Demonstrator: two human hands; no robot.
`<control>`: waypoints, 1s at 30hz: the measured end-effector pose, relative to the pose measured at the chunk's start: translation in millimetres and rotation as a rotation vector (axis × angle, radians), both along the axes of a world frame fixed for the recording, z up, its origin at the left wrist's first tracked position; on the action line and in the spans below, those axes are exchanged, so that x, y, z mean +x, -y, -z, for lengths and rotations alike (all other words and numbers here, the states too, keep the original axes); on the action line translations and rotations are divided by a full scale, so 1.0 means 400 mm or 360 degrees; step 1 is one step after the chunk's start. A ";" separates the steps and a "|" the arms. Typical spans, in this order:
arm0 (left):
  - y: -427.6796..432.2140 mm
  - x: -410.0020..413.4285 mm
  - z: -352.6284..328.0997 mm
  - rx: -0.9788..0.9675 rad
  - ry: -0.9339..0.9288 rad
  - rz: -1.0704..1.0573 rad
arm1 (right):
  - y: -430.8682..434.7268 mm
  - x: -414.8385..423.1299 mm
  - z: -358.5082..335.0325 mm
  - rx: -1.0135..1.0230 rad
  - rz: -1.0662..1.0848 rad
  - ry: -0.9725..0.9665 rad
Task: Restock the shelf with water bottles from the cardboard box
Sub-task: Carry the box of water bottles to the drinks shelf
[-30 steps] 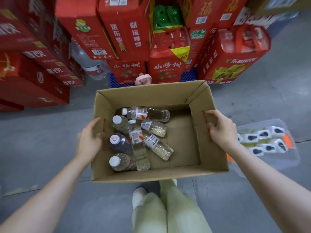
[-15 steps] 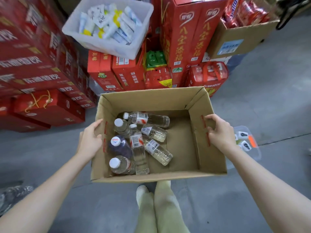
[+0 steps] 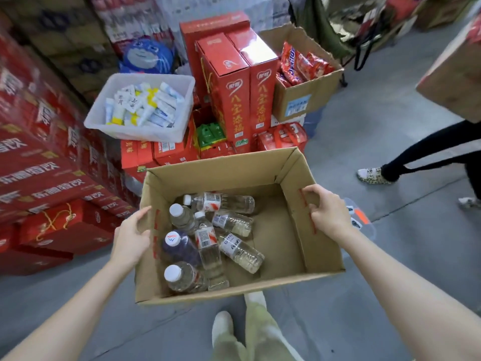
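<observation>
An open cardboard box is held off the floor in front of me. My left hand grips its left wall with the thumb over the rim. My right hand grips the right wall, fingers curled over the edge. Several clear water bottles with white caps lie jumbled in the box's left half, along with one dark purple bottle. The right half of the box floor is bare. No shelf is in view.
Stacked red gift cartons stand right behind the box and fill the left side. A white tub of tubes sits on them. A brown box of red packets is at back right. Another person's legs stand at right.
The box has risen with both hands still on its walls. My view has lifted, showing higher stacks, the white tub and a person at right.
</observation>
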State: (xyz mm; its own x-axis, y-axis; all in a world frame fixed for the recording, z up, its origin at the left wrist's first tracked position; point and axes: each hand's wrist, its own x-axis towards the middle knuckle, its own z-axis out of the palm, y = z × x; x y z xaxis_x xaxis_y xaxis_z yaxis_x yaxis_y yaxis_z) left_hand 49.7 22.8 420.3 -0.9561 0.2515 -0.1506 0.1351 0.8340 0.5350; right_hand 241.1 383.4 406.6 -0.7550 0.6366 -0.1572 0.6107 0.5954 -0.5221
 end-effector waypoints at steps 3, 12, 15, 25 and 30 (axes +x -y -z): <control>-0.014 -0.008 -0.013 0.0021 -0.0006 0.0111 | 0.023 0.042 -0.016 -0.0037 0.0121 0.0019; -0.030 -0.044 -0.011 0.0072 0.0045 0.0572 | 0.213 0.231 -0.024 -0.0002 0.0632 0.0071; -0.051 -0.036 -0.016 0.0049 0.0089 0.0765 | 0.289 0.325 -0.029 -0.0030 0.0859 0.0058; -0.209 0.154 -0.032 0.0010 0.0145 0.1487 | 0.553 0.691 -0.011 -0.0112 0.1595 0.0090; -0.309 0.330 -0.038 -0.0027 0.0189 0.1825 | 0.676 0.868 -0.029 -0.0100 0.1940 0.0098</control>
